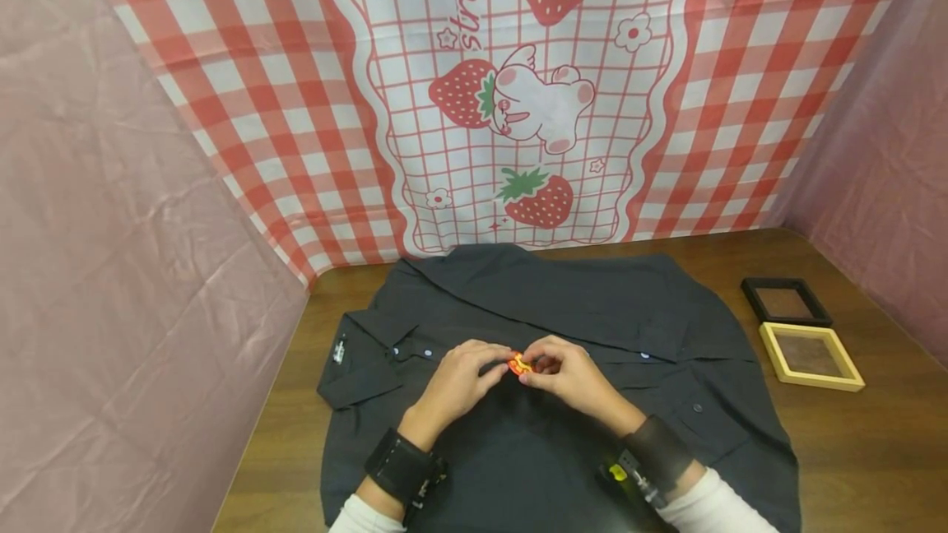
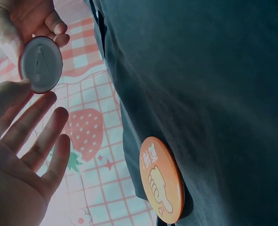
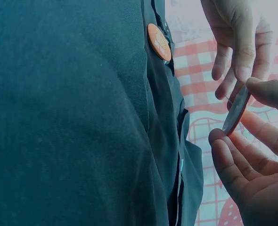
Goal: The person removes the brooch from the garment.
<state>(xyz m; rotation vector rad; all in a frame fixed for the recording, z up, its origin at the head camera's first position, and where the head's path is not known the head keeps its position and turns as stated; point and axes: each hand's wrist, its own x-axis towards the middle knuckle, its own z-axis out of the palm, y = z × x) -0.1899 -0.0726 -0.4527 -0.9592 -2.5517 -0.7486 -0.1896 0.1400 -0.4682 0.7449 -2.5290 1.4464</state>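
Note:
Both hands meet over a dark button-up shirt spread on the table. Between them is a round pin badge, orange and yellow on its front. Its grey back shows in the left wrist view, with the thin pin standing at an angle. My left hand pinches one edge between thumb and finger, its other fingers spread. From the opposite side, my right hand holds the rim with thumb and fingertips. A second orange badge, bearing a yellow pointing hand, sits on the shirt; the left hand hides it in the head view.
On the table's right side, a black frame lies against a pale yellow frame. A checkered strawberry cloth hangs behind the table. Pink fabric covers both sides. The shirt's collar is at the left.

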